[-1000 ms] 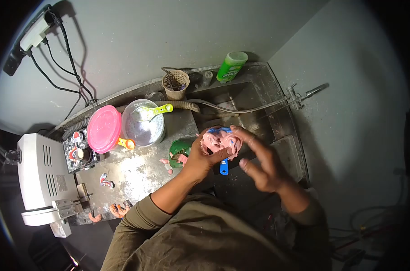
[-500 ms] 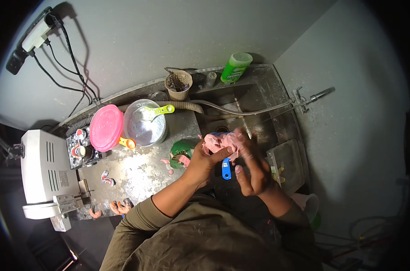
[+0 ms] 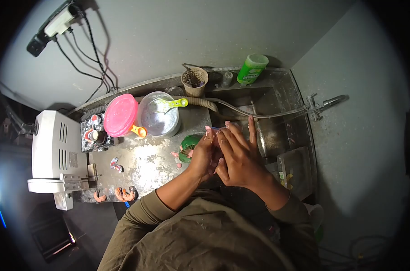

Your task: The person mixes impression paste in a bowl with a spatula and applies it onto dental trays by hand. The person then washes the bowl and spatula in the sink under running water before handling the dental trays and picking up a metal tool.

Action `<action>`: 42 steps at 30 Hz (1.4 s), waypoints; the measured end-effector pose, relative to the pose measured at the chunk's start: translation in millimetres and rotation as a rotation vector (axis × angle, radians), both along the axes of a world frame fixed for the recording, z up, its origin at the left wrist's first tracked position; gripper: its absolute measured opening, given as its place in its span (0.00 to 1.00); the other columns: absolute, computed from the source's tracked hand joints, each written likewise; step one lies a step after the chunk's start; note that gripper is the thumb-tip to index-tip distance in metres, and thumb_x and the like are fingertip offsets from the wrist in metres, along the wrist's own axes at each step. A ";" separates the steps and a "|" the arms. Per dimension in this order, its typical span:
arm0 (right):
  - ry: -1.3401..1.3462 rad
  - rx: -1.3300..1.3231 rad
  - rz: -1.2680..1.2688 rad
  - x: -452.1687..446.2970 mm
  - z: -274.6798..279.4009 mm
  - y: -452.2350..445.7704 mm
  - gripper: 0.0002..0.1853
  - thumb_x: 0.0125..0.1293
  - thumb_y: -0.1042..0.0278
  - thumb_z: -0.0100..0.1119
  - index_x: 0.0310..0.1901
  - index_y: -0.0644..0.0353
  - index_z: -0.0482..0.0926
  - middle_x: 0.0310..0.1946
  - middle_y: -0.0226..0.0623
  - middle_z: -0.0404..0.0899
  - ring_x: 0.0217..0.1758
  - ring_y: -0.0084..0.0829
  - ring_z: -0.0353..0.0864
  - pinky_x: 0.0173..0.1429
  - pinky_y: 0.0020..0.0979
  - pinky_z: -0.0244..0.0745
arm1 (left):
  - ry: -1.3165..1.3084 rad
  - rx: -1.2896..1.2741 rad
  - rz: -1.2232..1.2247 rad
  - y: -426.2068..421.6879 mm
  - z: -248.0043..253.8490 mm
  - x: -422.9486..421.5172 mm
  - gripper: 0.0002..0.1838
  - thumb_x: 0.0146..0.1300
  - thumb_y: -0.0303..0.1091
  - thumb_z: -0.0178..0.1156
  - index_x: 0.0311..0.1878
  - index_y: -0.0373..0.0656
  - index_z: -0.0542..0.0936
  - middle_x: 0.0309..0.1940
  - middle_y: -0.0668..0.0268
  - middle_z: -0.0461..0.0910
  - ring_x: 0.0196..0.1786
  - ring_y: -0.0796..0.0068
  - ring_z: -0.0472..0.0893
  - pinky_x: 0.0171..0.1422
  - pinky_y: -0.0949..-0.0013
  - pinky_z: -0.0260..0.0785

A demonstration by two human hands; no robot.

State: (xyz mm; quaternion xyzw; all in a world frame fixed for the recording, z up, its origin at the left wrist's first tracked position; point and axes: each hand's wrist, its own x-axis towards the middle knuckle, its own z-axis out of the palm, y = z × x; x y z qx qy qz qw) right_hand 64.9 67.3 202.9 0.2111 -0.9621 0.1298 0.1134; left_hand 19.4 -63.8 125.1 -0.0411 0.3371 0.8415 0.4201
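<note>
My left hand [image 3: 202, 156] is closed around a dental impression tray loaded with soft pink material [image 3: 216, 143], probably alginate. Most of the tray is hidden behind both hands; a sliver of blue shows at its top. My right hand [image 3: 242, 156] lies across the pink mass from the right, fingers stretched and spread. Pink smears cling to my left thumb and several right fingertips. Just left of my left hand stands a green mixing bowl [image 3: 189, 141] with pink residue inside. Small pink scraps [image 3: 176, 154] lie beside the bowl.
A clear tub [image 3: 170, 128] with a lime scoop and a pink-lidded tub [image 3: 121, 115] stand at the back. Left are a white machine [image 3: 56, 149] and several arch-shaped pieces [image 3: 125, 194]. A sink [image 3: 270, 135], hose, woven cup [image 3: 195, 86] and green bottle [image 3: 252, 70] are right.
My right hand has moved left onto the pink material and spread its fingers over it. The tray has turned, so its blue handle is out of sight. The view has shifted slightly.
</note>
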 end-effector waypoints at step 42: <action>0.006 -0.051 0.316 8.7 12.1 -215.2 0.43 0.42 0.70 0.54 0.64 0.84 0.58 0.60 0.66 0.69 0.67 0.58 0.68 0.72 0.73 0.25 | 0.220 0.146 0.630 -192.7 -29.7 46.9 0.25 0.76 0.46 0.47 0.68 0.41 0.63 0.63 0.57 0.70 0.65 0.65 0.72 0.70 0.59 0.63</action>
